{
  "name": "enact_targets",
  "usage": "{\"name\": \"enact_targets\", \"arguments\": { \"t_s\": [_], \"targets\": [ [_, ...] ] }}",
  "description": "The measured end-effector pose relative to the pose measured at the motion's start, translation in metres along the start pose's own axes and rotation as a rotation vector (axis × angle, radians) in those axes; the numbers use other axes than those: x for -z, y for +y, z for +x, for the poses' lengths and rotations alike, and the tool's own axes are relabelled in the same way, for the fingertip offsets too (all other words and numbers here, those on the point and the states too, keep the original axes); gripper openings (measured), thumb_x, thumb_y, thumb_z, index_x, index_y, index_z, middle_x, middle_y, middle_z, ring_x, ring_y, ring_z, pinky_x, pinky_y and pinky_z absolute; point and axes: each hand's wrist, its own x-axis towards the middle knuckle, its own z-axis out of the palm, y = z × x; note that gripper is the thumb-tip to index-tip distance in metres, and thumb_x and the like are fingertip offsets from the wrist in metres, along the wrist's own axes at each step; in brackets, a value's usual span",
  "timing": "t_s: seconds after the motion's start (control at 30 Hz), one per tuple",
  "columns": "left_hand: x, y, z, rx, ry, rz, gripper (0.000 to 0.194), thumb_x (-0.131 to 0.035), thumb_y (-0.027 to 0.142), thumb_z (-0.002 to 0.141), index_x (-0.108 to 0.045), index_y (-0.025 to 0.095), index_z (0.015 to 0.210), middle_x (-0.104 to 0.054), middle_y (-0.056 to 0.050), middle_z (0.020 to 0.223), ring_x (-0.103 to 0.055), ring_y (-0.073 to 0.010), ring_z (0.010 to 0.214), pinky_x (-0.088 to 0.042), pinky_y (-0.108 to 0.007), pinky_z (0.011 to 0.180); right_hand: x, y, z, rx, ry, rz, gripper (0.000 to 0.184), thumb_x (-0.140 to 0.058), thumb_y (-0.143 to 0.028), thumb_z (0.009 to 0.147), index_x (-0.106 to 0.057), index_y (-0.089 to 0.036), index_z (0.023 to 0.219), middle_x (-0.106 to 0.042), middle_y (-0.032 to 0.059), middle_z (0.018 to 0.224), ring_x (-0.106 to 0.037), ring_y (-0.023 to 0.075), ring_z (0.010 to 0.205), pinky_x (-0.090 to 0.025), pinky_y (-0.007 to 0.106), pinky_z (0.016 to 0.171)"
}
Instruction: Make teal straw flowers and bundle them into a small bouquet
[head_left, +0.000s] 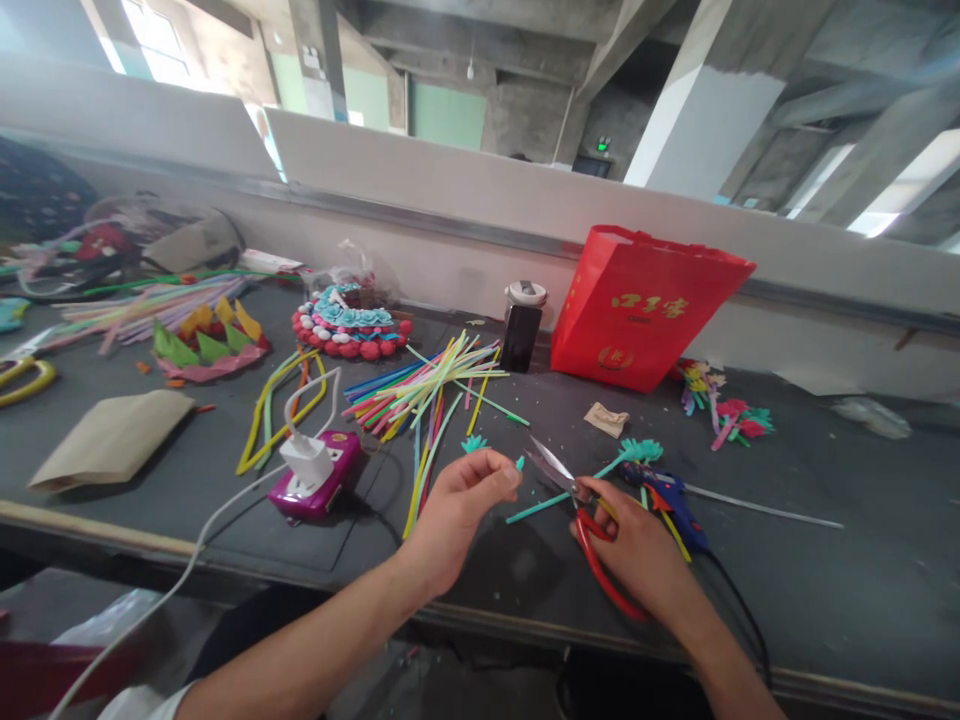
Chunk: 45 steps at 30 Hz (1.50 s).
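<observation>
1. the left hand (461, 510) pinches a tiny teal piece (520, 464).
2. the right hand (645, 550) grips red-handled scissors (577, 491), blade tips near that piece.
3. a blue glue gun (681, 512) lies beside that hand.

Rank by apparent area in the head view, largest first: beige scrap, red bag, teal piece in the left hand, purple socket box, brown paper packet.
1. Red bag
2. Brown paper packet
3. Purple socket box
4. Beige scrap
5. Teal piece in the left hand
</observation>
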Motion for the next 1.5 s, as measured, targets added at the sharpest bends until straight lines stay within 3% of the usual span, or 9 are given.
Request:
{"name": "enact_targets", "arguments": {
  "t_s": [0.17,0.4,0.6,0.7,0.8,0.93,1.03,1.33,1.5],
  "targets": [
    [0.001,0.001,0.000,-0.018,0.088,0.194,0.020,-0.076,0.033,0.073,-0.065,0.017,0.069,-0.055,0.002,0.066,-0.045,-0.0120,0.064,-0.033,-0.025,0.063,0.003,0.026,-0.008,-0.009,-0.076,-0.025,0.048,-0.061,-0.030,0.076,-0.062,-0.023,0.124,-0.062,-0.0018,0.073,-0.062,0.0192,0.066,-0.049,0.029,0.062],
    [0.001,-0.002,0.001,-0.104,0.121,0.443,0.015,-0.074,0.029,0.073,-0.068,0.018,0.066,-0.060,0.000,0.065,-0.051,-0.0143,0.065,-0.038,-0.026,0.064,0.019,0.028,-0.011,0.079,-0.200,0.034,0.054,-0.062,-0.022,0.076,-0.060,-0.026,0.130,-0.070,0.0064,0.109,-0.065,0.0240,0.098,-0.050,0.038,0.088],
    [0.017,0.013,0.012,-0.177,0.249,0.395,0.013,-0.078,0.029,0.068,-0.073,0.018,0.070,-0.063,0.000,0.065,-0.052,-0.0135,0.063,-0.037,-0.024,0.062,0.028,0.030,-0.011,0.167,-0.128,-0.081,0.044,-0.069,-0.029,0.077,-0.068,-0.028,0.121,-0.072,0.0067,0.112,-0.063,0.0289,0.108,-0.045,0.048,0.099],
    [0.026,0.019,0.016,-0.197,0.307,0.390,0.015,-0.079,0.031,0.068,-0.073,0.018,0.071,-0.066,0.000,0.068,-0.054,-0.0136,0.064,-0.039,-0.024,0.063,0.033,0.019,-0.010,0.112,0.022,-0.016,0.035,-0.068,-0.037,0.080,-0.072,-0.027,0.114,-0.074,0.0070,0.105,-0.067,0.0276,0.100,-0.051,0.044,0.091],
    [0.024,0.016,0.014,-0.201,0.281,0.463,0.012,-0.077,0.029,0.069,-0.072,0.018,0.069,-0.065,0.000,0.065,-0.054,-0.0137,0.063,-0.039,-0.024,0.062,0.033,-0.011,-0.010,-0.003,0.142,0.287,0.033,-0.061,-0.040,0.086,-0.070,-0.025,0.114,-0.074,0.0043,0.093,-0.070,0.0197,0.078,-0.057,0.032,0.074],
    [0.008,0.004,0.006,-0.187,0.162,0.600,0.005,-0.074,0.021,0.070,-0.072,0.019,0.065,-0.066,-0.001,0.063,-0.059,-0.0165,0.064,-0.042,-0.026,0.064,0.023,-0.056,-0.010,-0.081,0.021,0.733,0.037,-0.065,-0.045,0.083,-0.071,-0.021,0.110,-0.073,0.0037,0.083,-0.067,0.0160,0.065,-0.054,0.023,0.052],
    [-0.001,-0.004,0.002,-0.235,0.106,0.662,0.009,-0.070,0.018,0.071,-0.071,0.020,0.063,-0.067,-0.001,0.062,-0.060,-0.0174,0.063,-0.042,-0.027,0.063,0.016,-0.076,-0.006,-0.130,-0.051,0.858,0.034,-0.068,-0.045,0.081,-0.072,-0.019,0.102,-0.069,0.0018,0.070,-0.061,0.0132,0.055,-0.049,0.020,0.044],
    [0.001,-0.009,0.003,-0.203,0.026,0.741,0.012,-0.066,0.024,0.077,-0.066,0.018,0.067,-0.066,0.000,0.067,-0.059,-0.0156,0.067,-0.043,-0.025,0.066,0.007,-0.080,0.007,-0.180,-0.070,0.871,0.026,-0.069,-0.042,0.079,-0.071,-0.016,0.083,-0.059,-0.0023,0.056,-0.049,0.0093,0.046,-0.039,0.018,0.040],
    [0.028,0.006,0.025,-0.119,0.134,0.826,0.028,-0.054,0.045,0.087,-0.062,0.018,0.083,-0.061,0.000,0.069,-0.055,-0.0159,0.064,-0.039,-0.025,0.058,0.017,-0.063,0.011,-0.270,0.108,0.867,0.026,-0.067,-0.043,0.081,-0.066,-0.018,0.083,-0.056,-0.0041,0.057,-0.046,0.0087,0.047,-0.037,0.018,0.043]
  ]
}}
